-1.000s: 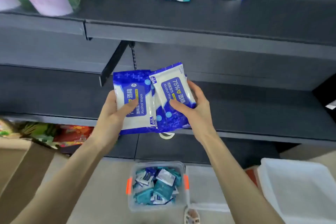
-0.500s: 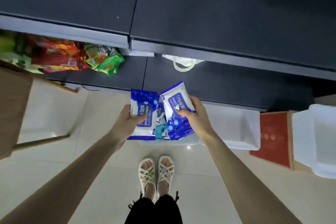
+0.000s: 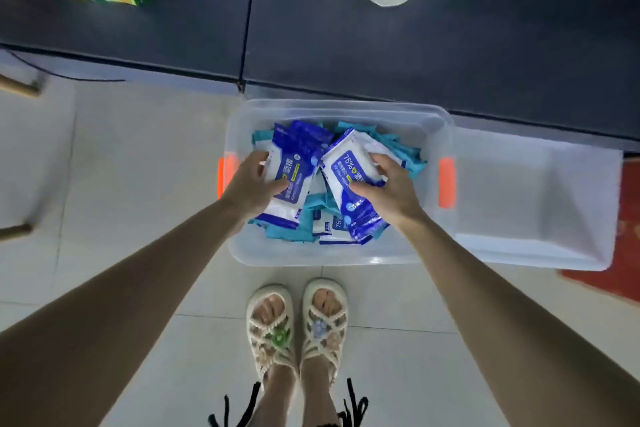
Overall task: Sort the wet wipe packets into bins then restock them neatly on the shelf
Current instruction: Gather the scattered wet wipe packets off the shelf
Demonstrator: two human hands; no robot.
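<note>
Both hands have come down from shelf height: the left hand (image 3: 251,187) and the right hand (image 3: 388,191), which a second ago held their blue packets up before the middle shelf, now grip them low over the heap (image 3: 398,146) in the clear bin (image 3: 339,107) on the floor. The left packet (image 3: 294,166) and the right packet (image 3: 349,166), overlapping then, now sit side by side. The view has tipped down too, so the upper shelves have gone and the person's sandals (image 3: 298,329) have come in.
</note>
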